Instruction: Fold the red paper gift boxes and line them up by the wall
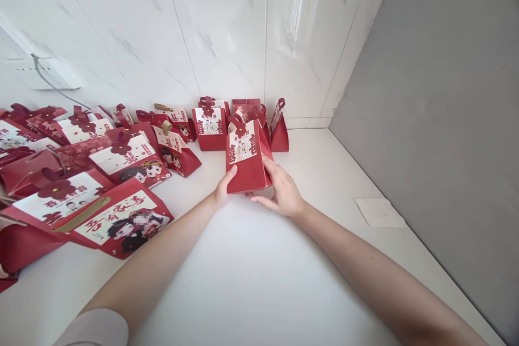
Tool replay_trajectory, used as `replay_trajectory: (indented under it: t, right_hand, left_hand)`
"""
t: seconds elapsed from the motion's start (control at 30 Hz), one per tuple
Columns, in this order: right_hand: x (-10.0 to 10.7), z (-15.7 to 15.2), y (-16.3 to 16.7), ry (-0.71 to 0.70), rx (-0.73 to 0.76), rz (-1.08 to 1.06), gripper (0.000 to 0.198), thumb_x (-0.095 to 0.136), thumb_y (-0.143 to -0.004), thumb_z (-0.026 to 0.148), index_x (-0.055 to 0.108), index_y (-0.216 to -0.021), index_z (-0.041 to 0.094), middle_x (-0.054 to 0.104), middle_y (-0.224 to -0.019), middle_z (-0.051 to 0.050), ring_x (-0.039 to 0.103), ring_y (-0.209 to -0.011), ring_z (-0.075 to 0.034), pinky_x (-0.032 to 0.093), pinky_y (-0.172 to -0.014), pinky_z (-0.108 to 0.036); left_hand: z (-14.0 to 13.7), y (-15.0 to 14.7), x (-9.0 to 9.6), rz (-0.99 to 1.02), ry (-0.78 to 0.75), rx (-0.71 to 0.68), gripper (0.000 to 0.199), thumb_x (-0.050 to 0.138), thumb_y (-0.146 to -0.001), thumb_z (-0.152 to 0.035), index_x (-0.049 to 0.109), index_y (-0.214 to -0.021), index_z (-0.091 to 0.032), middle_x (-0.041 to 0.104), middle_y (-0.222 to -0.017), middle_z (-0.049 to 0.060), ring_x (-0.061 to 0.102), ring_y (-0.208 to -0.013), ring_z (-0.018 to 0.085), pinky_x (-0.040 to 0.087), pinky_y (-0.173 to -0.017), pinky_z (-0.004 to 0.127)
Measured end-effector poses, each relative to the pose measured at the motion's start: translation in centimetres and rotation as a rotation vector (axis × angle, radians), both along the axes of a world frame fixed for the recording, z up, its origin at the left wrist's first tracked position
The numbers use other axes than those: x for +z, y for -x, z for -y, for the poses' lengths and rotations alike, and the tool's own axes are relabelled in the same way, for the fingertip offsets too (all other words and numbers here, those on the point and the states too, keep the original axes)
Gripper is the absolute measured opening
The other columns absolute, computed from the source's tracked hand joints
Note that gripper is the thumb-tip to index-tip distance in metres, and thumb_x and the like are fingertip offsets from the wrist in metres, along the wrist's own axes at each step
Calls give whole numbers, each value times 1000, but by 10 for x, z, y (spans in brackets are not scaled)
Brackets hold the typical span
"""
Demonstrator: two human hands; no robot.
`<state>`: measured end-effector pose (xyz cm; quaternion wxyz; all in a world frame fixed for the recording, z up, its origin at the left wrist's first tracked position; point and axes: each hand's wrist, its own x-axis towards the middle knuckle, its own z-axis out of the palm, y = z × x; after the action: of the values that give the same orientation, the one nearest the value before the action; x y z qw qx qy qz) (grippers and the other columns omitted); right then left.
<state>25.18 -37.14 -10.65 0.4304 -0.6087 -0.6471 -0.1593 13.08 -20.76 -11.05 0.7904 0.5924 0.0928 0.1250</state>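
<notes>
Between my two hands is a red gift box (pixel 246 174) with a white printed label, a dark red flower and a ribbon loop on top. My left hand (pixel 225 186) grips its lower left edge, the thumb lying on the front face and the other fingers hidden behind. My right hand (pixel 281 186) presses against its right side, with the thumb near the bottom edge. The box tilts, and its base faces me. Just behind it stand another labelled red gift box (pixel 210 140) and a narrow triangular one (pixel 279 138).
Many red gift boxes crowd the left side of the white table (pixel 243 281), a large one (pixel 125 221) nearest my left forearm. A white paper square (pixel 380 213) lies at right by the grey panel (pixel 438 92). Tiled wall (pixel 227 27) rises behind, with a socket (pixel 48 73).
</notes>
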Motion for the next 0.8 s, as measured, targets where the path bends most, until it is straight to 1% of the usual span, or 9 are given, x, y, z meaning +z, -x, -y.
replay_trajectory:
  t: [0.07, 0.2, 0.27, 0.33, 0.43, 0.6, 0.67, 0.7, 0.8]
  right_hand:
    - [-1, 1, -1, -16, 3, 50, 94, 59, -85, 62, 10, -155, 21, 36, -154, -16, 44, -137, -32, 46, -107, -50]
    - [-2, 3, 2, -115, -7, 90, 59, 41, -97, 50, 30, -150, 27, 46, -149, -12, 56, -126, -29, 53, -96, -46]
    - [0, 4, 5, -188, 13, 56, 51, 35, -101, 42, 34, -149, 28, 50, -145, -10, 58, -124, -26, 54, -94, -44]
    - [1, 4, 6, -211, 29, 27, 50, 33, -101, 39, 33, -150, 28, 51, -145, -9, 57, -125, -25, 53, -95, -43]
    - [1, 5, 6, -171, 13, 21, 50, 30, -102, 40, 34, -151, 29, 50, -146, -8, 56, -126, -25, 53, -95, -42]
    - [-2, 5, 2, -74, -17, 29, 52, 23, -102, 44, 35, -151, 29, 48, -148, -8, 59, -122, -26, 54, -89, -41]
    - [-3, 4, 1, -88, 5, 37, 52, 24, -102, 42, 29, -153, 31, 45, -150, -8, 57, -125, -26, 53, -93, -41]
    - [-3, 4, 0, -92, 25, 43, 54, 25, -102, 44, 26, -154, 31, 43, -151, -8, 54, -128, -26, 52, -96, -42]
    - [-2, 3, -1, -78, 70, -3, 68, 25, -96, 63, 20, -155, 28, 32, -157, -9, 42, -139, -30, 44, -107, -48]
  left_hand:
    - [0, 1, 4, -27, 126, -73, 65, 38, -89, -65, 56, -131, -20, 72, -107, 12, 69, -81, 29, 52, -64, 40]
    - [1, 0, 7, -130, 321, -197, 67, 36, -88, -70, 61, -125, -19, 72, -110, 12, 70, -88, 30, 53, -68, 41]
    - [1, -1, 6, -146, 347, -208, 66, 37, -88, -70, 62, -122, -19, 73, -107, 12, 71, -88, 29, 53, -69, 41]
    - [1, -3, 6, -137, 348, -194, 66, 37, -88, -70, 64, -120, -18, 74, -101, 12, 71, -83, 28, 53, -65, 39]
    - [0, -3, 6, -123, 340, -183, 66, 36, -89, -69, 65, -117, -16, 74, -96, 12, 72, -77, 27, 52, -60, 36]
    - [0, -3, 7, -111, 327, -177, 68, 36, -88, -71, 63, -118, -16, 74, -96, 13, 71, -76, 27, 51, -59, 35]
    - [3, -3, 7, -87, 296, -130, 68, 37, -88, -71, 62, -120, -16, 73, -100, 13, 71, -79, 27, 52, -61, 35]
    - [5, -4, 6, -41, 267, -66, 67, 37, -89, -69, 61, -122, -17, 72, -106, 12, 71, -85, 26, 53, -66, 36]
    - [11, -6, 3, 175, 91, 218, 58, 46, -90, -61, 57, -130, -20, 62, -131, 9, 61, -116, 26, 51, -94, 37]
